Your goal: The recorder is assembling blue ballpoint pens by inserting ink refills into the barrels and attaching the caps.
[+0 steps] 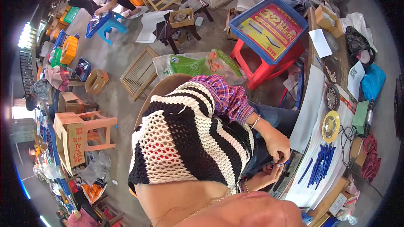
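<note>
At the right of the head view my left hand (276, 143), coming from a plaid sleeve with a bracelet at the wrist, is closed in a pinch. Just below it in the picture, my right hand (266, 177) is closed too, its fingertips meeting the left ones. Only a trace of something small and bluish shows at the fingertips; its kind is hidden. Both hands are at the edge of a workbench covered with white sheets (299, 185). Beside them lies a loose bundle of slim blue pen-like sticks (322, 164), with a single stick apart from it.
A yellow dish (325, 131) and two dark dishes, one with small shiny parts (332, 97), line the bench. A black cable (346, 141) curls beside them. A red stool (252, 73) carries a blue tray (241, 22). Cartons, crates and seated people are farther off.
</note>
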The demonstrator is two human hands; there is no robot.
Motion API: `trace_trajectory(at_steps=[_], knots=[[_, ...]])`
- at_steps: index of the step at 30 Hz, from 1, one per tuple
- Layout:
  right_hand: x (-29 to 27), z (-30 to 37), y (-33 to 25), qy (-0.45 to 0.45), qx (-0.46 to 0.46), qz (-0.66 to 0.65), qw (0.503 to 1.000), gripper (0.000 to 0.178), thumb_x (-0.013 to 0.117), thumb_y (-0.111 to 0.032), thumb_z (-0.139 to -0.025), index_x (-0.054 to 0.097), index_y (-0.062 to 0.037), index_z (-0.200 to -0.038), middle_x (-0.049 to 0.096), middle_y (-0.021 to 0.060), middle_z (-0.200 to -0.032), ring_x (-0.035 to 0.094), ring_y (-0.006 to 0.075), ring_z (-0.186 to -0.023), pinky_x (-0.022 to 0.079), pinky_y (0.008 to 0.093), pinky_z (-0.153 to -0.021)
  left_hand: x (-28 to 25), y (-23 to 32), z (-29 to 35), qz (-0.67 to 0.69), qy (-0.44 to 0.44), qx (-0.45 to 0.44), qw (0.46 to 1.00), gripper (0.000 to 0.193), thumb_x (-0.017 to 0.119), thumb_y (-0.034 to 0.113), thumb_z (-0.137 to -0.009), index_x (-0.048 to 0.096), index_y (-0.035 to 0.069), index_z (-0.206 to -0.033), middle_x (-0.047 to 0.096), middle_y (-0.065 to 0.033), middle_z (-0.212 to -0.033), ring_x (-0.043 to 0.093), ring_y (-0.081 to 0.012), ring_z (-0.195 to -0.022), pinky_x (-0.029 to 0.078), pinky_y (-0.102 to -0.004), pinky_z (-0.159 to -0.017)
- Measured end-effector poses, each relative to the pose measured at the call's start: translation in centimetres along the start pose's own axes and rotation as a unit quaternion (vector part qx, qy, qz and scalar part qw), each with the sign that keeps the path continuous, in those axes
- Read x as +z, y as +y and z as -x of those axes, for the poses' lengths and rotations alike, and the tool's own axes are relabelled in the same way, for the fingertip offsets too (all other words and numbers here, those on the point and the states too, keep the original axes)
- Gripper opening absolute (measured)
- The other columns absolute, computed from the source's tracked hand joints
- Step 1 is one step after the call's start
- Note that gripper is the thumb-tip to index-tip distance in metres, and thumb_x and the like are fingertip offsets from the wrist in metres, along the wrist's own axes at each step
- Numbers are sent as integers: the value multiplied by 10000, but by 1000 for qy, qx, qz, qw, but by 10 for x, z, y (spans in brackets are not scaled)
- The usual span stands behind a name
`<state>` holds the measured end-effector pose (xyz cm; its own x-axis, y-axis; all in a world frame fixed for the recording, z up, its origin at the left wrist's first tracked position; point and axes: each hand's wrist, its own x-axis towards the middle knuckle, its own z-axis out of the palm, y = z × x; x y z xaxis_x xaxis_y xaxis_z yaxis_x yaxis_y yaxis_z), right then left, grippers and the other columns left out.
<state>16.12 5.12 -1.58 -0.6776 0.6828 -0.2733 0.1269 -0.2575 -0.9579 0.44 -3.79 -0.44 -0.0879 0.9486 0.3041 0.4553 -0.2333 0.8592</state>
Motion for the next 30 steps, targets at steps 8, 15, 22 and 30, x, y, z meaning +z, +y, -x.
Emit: trace_trajectory(at_steps=[8,15,22,30], knots=[[16,4,-16,40,58,-54,996,152,572,-99,-857,598,15,-954,500,-24,-702,419,63,-569,300,200,-498,-8,0,7,30,-9,-37,999,190,592,142,-805,617,79,-983,660,-119,-838,629,-306,-741,480,-387,-645],[-11,-11,-6,7,18,-191,981,172,568,-64,-844,585,-1,-1003,619,47,-806,477,65,-555,332,189,-470,-13,18,-20,69,-43,-107,991,261,603,57,-788,604,44,-1049,662,-124,-852,652,-201,-752,491,-299,-687],[-21,-12,-13,25,6,-182,983,165,592,-61,-853,590,6,-1004,613,31,-772,490,52,-566,352,190,-484,-13,14,-35,110,-82,-160,977,236,614,40,-794,618,37,-1030,660,-77,-799,632,-128,-730,485,-265,-678],[-18,-12,-21,62,40,-168,983,158,603,-66,-850,599,5,-991,601,3,-737,472,37,-544,342,171,-473,-13,-1,-60,132,-107,-146,975,147,607,32,-798,636,13,-941,669,-80,-828,641,-152,-769,488,-266,-710]])
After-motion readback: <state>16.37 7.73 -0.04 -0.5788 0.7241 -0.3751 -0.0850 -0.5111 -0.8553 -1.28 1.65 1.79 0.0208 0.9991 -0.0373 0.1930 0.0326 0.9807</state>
